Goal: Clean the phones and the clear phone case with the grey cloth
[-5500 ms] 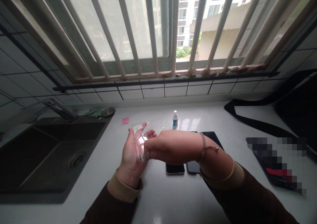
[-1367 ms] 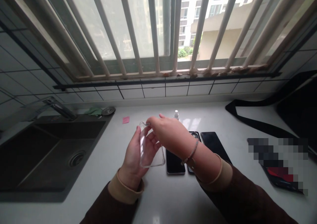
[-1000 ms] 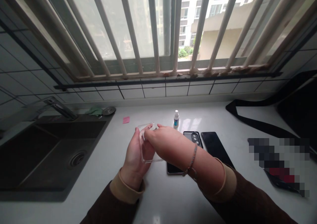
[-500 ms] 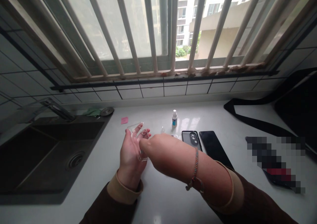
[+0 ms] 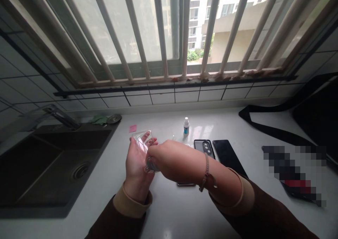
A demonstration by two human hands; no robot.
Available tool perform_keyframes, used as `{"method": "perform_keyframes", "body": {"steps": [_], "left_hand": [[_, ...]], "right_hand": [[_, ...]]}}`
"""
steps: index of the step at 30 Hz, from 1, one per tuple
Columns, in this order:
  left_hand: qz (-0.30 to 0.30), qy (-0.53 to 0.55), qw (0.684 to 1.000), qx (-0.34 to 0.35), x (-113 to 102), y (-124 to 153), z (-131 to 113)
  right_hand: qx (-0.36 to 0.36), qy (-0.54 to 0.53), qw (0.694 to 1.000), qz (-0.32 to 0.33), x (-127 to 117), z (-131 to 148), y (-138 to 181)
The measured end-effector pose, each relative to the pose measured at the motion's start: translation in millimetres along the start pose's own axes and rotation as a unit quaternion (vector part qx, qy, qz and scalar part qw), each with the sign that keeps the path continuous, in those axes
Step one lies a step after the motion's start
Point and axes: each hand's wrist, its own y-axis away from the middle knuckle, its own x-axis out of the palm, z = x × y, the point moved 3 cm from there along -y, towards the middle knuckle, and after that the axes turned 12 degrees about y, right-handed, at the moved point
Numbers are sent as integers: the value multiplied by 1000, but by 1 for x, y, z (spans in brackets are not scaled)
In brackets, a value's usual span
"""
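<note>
Cradling a clear phone case (image 5: 139,143) on the open left hand (image 5: 136,168), the person works over the front half of the white bench (image 5: 169,210), just right of the dark sink (image 5: 66,168). In this head view, the left fingers (image 5: 145,137) stand spread and barely bent behind the case, which leans on the palm and is not clenched. The right hand (image 5: 165,158) comes across from the right, curled at the case's lower corner. Its fingertips are hidden there, so whether they pinch the case or something inside it cannot be told. The step in hand looks like working at that corner, and the next move seems to call for a steady left palm while the right fingers work along the edge.

Toward the back edge of the bench stand a small dropper bottle (image 5: 186,127) and a pink sticky note (image 5: 132,128). Right of the hands lie a black phone in a dark case (image 5: 204,148) and a bare black phone (image 5: 227,154). The edge of a third phone (image 5: 186,184) shows under the right forearm (image 5: 200,165). Farther right runs a black strap (image 5: 274,133).
</note>
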Motion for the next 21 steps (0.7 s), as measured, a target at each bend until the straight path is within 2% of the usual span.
{"method": "perform_keyframes", "body": {"steps": [3,6,10,13,17,21], "left_hand": [[7,20,1000,11,-1,0,0],[-3,38,998,40,-3,-1,1],[5,44,994,100,-5,-3,1],[18,33,991,127,-4,-2,1],[55,18,991,124,0,0,1],[96,-21,988,118,1,2,4]], "right_hand": [[-13,3,999,37,5,-3,-2],[4,-19,999,29,5,-5,-5],[50,-112,992,37,9,-9,-9],[81,-199,975,48,14,-13,-11],[104,-289,951,44,19,-16,-10],[133,-402,905,46,24,-20,-10]]}}
